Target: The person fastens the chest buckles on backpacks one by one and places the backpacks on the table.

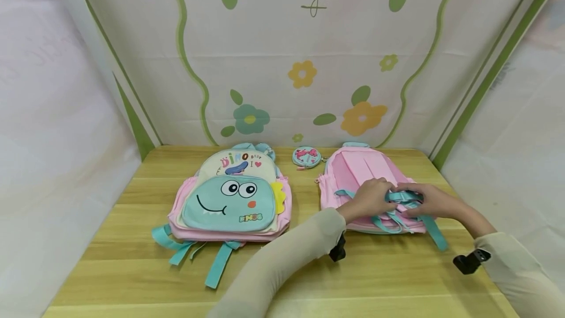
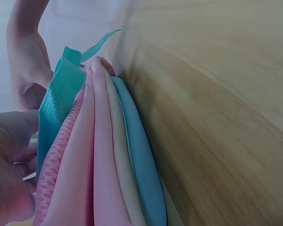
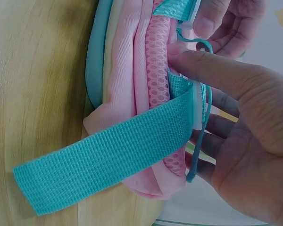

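A pink backpack point(image 1: 344, 171) lies on the table with its back panel up and its teal straps point(image 1: 397, 222) loose near the lower edge. My left hand point(image 1: 374, 198) grips a teal strap on it, beside a pale buckle in the right wrist view. Close to it, my right hand point(image 3: 254, 117) holds another teal strap point(image 3: 108, 146) at its pale buckle point(image 3: 197, 106), thumb on the near side and fingers behind. A thin teal cord point(image 3: 205, 44) runs between the hands. The fingertips of the left hand are partly hidden.
Left of it lies a second backpack point(image 1: 229, 205), dinosaur face up, its straps hanging toward the front. A small round pouch point(image 1: 306, 157) sits between the bags at the back. The wooden table point(image 1: 309, 278) ends against a flower-printed curtain point(image 1: 273, 38).
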Motion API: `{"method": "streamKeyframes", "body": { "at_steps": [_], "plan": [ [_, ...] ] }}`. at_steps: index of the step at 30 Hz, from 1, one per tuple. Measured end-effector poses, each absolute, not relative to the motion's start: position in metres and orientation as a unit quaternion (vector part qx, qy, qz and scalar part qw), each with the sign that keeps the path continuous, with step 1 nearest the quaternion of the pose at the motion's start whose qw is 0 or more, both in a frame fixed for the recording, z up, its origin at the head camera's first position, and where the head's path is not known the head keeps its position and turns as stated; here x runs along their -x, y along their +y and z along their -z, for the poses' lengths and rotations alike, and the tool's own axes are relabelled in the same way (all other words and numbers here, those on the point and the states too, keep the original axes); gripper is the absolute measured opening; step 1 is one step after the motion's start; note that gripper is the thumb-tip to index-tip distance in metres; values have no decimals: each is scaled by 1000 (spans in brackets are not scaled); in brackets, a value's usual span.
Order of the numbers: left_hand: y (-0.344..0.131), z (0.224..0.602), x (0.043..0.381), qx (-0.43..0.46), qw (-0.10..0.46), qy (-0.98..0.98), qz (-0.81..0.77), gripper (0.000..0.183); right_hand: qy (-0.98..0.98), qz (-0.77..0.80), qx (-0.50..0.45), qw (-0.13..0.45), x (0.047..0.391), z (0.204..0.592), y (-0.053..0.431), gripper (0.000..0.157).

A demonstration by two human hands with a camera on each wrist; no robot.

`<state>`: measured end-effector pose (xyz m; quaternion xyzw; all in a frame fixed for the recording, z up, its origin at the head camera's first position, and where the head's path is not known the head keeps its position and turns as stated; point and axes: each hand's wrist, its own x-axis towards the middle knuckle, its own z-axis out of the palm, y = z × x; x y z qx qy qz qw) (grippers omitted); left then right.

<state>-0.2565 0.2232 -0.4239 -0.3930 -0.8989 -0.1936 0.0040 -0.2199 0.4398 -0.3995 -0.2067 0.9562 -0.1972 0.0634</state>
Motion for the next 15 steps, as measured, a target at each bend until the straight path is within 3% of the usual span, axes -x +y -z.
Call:
{"method": "streamKeyframes", "body": {
  "at_steps": [7,15],
  "plan": [
    [225,425,256,405,53,-898,164,32,956,204,198,72,221,401,441,71],
    [220,429,257,399,62,-892,203,28,956,205,194,73,219,398,438,66]
  ]
}}
